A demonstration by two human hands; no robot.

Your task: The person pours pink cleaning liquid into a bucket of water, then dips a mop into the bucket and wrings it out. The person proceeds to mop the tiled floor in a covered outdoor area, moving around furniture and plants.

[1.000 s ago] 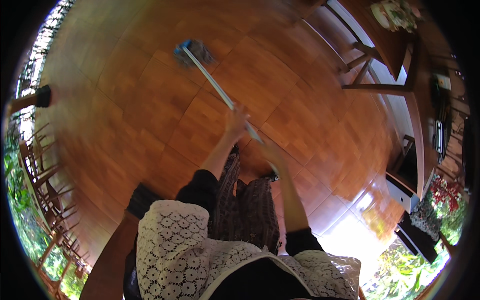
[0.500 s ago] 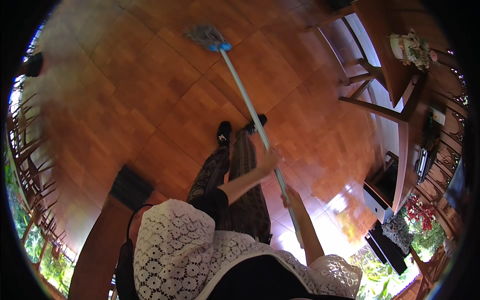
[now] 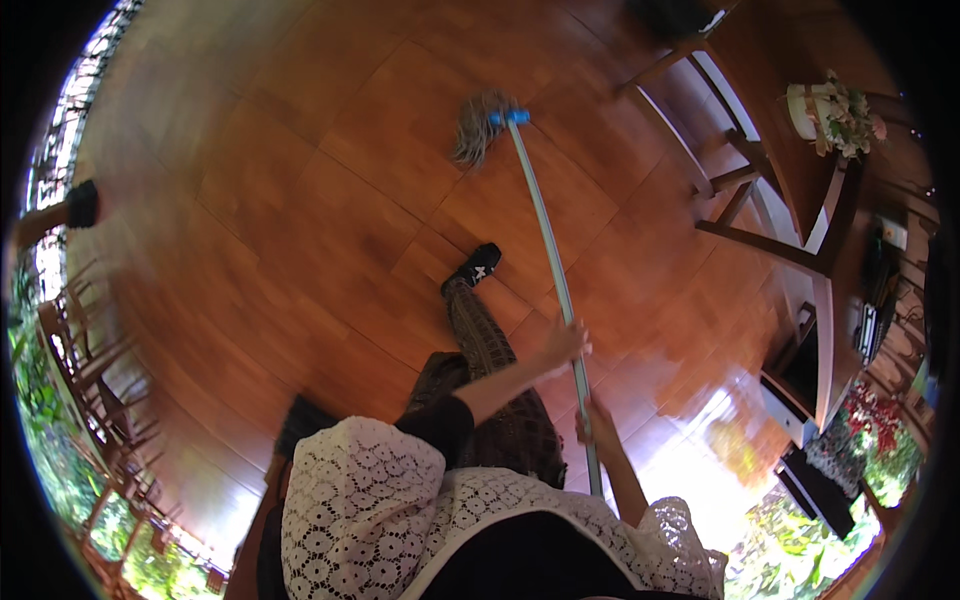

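A mop [image 3: 545, 225] with a pale metal handle slants from my body out to the far floor. Its grey string head [image 3: 476, 128], joined by a blue clamp [image 3: 508, 117], lies spread on the tiles. My left hand [image 3: 564, 342] is closed around the middle of the handle. Lower down, near the handle's end, my right hand [image 3: 598, 422] grips it too, its fingers wrapped round. One foot in a dark shoe [image 3: 480, 262] stands left of the handle; the other foot is out of sight.
Brown tiled floor [image 3: 330, 230] stretches ahead. At right stands a wooden table [image 3: 780, 130] with a potted flower arrangement [image 3: 825, 112]. Wooden chairs [image 3: 95, 390] line the left. A dark cloth-like thing [image 3: 302, 422] sits at lower left. Sunlight glares on the tiles at lower right.
The mop head has swung right and slightly nearer, its strings now trailing to the left. Both hands have shifted a little right with the handle. One foot has gone out of view.
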